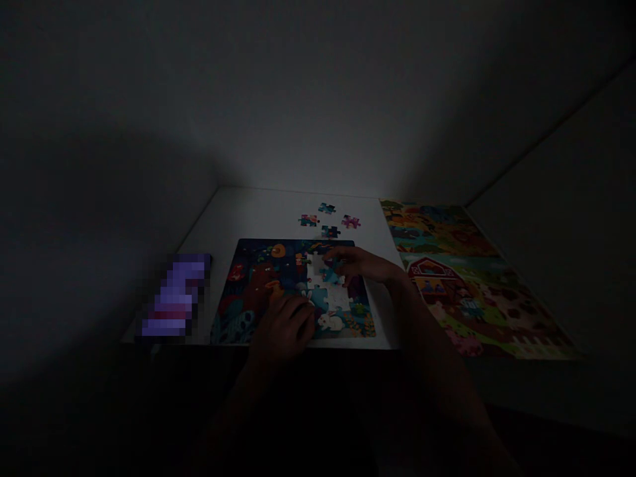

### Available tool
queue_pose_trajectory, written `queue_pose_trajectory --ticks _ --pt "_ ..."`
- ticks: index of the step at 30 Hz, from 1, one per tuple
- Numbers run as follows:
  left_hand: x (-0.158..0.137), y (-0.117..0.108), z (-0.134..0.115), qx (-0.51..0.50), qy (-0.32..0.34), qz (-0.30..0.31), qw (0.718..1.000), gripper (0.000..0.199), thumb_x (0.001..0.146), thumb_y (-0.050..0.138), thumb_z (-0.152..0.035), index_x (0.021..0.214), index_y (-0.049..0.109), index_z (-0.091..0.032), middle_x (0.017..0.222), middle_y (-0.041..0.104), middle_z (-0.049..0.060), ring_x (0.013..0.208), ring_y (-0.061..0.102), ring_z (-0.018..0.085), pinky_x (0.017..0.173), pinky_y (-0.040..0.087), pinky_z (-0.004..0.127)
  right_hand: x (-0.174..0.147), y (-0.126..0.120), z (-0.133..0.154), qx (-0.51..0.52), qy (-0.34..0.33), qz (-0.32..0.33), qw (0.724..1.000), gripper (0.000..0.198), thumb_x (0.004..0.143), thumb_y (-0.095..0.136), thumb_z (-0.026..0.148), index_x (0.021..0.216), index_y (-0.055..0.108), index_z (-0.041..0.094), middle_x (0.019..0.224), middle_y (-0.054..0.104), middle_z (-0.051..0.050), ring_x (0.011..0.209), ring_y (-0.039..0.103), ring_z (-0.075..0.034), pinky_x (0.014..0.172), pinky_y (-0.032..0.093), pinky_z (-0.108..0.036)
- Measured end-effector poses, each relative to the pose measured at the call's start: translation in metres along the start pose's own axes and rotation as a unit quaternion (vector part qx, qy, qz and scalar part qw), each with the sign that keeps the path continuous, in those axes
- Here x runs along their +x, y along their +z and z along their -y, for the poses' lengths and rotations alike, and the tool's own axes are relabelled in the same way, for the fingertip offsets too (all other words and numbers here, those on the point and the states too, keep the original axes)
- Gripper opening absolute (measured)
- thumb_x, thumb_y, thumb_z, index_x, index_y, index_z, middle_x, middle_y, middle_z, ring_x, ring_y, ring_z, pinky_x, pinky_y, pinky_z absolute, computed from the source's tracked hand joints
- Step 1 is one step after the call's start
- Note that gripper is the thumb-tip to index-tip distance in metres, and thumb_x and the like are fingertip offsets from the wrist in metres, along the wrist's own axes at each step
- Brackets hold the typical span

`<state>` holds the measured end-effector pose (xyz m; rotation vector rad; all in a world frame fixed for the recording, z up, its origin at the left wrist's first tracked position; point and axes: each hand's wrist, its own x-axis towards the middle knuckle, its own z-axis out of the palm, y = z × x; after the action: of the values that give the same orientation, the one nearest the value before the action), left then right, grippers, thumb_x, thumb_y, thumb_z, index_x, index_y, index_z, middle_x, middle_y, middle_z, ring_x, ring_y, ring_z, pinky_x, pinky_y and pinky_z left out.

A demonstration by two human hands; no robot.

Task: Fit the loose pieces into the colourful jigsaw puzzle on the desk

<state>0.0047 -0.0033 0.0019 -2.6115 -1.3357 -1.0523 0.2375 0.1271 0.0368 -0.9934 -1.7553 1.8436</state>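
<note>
A partly assembled jigsaw puzzle [293,271] lies on a white table, showing a bear, white rabbits and plants on a dark blue ground. A pale gap of bare board [338,297] runs through its right half. My right hand [368,265] reaches in from the right, its fingers around a teal puzzle piece [330,274] over this gap. Part of the piece is covered by the fingers. My left hand [285,324] rests on the lower middle of the puzzle, fingers loosely bent and slightly apart, with nothing visible in it.
Beyond the puzzle lie several loose pieces, among them a pink one [350,222] and a teal one [326,208]. A lit phone-like screen [173,295], pixelated, is at the left. Farm and animal pictures [447,285] cover the right side. The scene is dim.
</note>
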Motion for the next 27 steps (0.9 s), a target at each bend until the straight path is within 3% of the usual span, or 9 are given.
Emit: queue_pose_trajectory --ticks 3,8,13,16,18,20,24,27 --pt "0.001 0.0 -0.001 0.002 0.009 -0.006 1.0 0.018 0.093 0.051 -0.016 0.094 0.069 -0.018 0.098 0.07 0.006 0.092 0.065 0.02 0.084 0.056 0.035 0.001 0.0 -0.001 0.005 0.003 -0.01 1.0 0.029 0.071 0.073 0.024 0.097 0.061 0.02 0.105 0.059 -0.003 0.074 0.058 -0.012 0.058 0.058 -0.023" --pt "0.0 0.0 0.0 0.001 0.001 0.003 1.0 0.019 0.094 0.051 -0.017 0.096 0.069 -0.019 0.099 0.071 0.007 0.093 0.065 0.021 0.085 0.056 0.038 0.003 -0.003 -0.007 0.003 0.011 -0.03 0.999 0.033 0.071 0.077 0.029 0.089 0.05 0.021 0.085 0.057 0.002 0.062 0.057 -0.01 0.052 0.054 -0.023" --pt "-0.002 0.001 0.001 -0.007 -0.004 0.011 1.0 0.019 0.093 0.052 -0.017 0.097 0.07 -0.019 0.1 0.07 0.007 0.094 0.064 0.021 0.087 0.055 0.038 0.002 0.0 -0.006 -0.004 -0.005 0.008 1.0 0.054 0.068 0.079 0.025 0.117 0.057 0.024 0.091 0.06 0.002 0.07 0.061 -0.012 0.057 0.053 -0.023" --pt "-0.002 0.002 0.001 -0.007 -0.008 0.015 1.0 0.018 0.094 0.052 -0.018 0.097 0.07 -0.017 0.1 0.07 0.007 0.095 0.065 0.021 0.087 0.054 0.038 0.002 0.001 -0.001 -0.034 -0.005 0.032 0.999 0.043 0.069 0.076 0.026 0.11 0.065 0.022 0.092 0.062 0.001 0.074 0.061 -0.013 0.064 0.053 -0.025" --pt "-0.003 0.002 0.002 -0.005 -0.006 0.015 1.0 0.016 0.094 0.053 -0.018 0.097 0.069 -0.017 0.1 0.07 0.007 0.094 0.064 0.021 0.086 0.054 0.038 0.002 0.002 0.003 -0.066 -0.023 0.011 0.997 0.025 0.069 0.075 0.027 0.091 0.068 0.018 0.085 0.062 0.001 0.073 0.058 -0.012 0.064 0.049 -0.024" --pt "-0.003 0.002 0.002 -0.004 -0.008 0.02 1.0 0.016 0.094 0.053 -0.018 0.096 0.068 -0.018 0.1 0.07 0.006 0.093 0.064 0.021 0.086 0.054 0.038 -0.003 0.005 0.006 -0.089 -0.04 -0.026 0.995 0.019 0.068 0.077 0.028 0.078 0.064 0.017 0.076 0.06 0.002 0.069 0.054 -0.011 0.062 0.044 -0.023" --pt "-0.003 0.002 0.002 -0.003 -0.009 0.017 1.0 0.016 0.093 0.052 -0.018 0.095 0.068 -0.02 0.1 0.07 0.005 0.094 0.064 0.021 0.085 0.055 0.038 -0.024 0.022 0.0 -0.077 -0.018 -0.045 0.996 0.024 0.071 0.077 0.032 0.08 0.06 0.018 0.071 0.056 0.003 0.064 0.049 -0.011 0.058 0.038 -0.024" --pt "-0.002 0.002 0.002 -0.003 -0.005 0.01 1.0 0.015 0.092 0.053 -0.017 0.096 0.068 -0.019 0.1 0.07 0.006 0.094 0.064 0.022 0.085 0.055 0.037 -0.039 0.04 -0.015 -0.055 -0.021 -0.12 0.991 0.027 0.073 0.076 0.037 0.081 0.058 0.019 0.074 0.057 0.002 0.067 0.051 -0.013 0.063 0.041 -0.026"
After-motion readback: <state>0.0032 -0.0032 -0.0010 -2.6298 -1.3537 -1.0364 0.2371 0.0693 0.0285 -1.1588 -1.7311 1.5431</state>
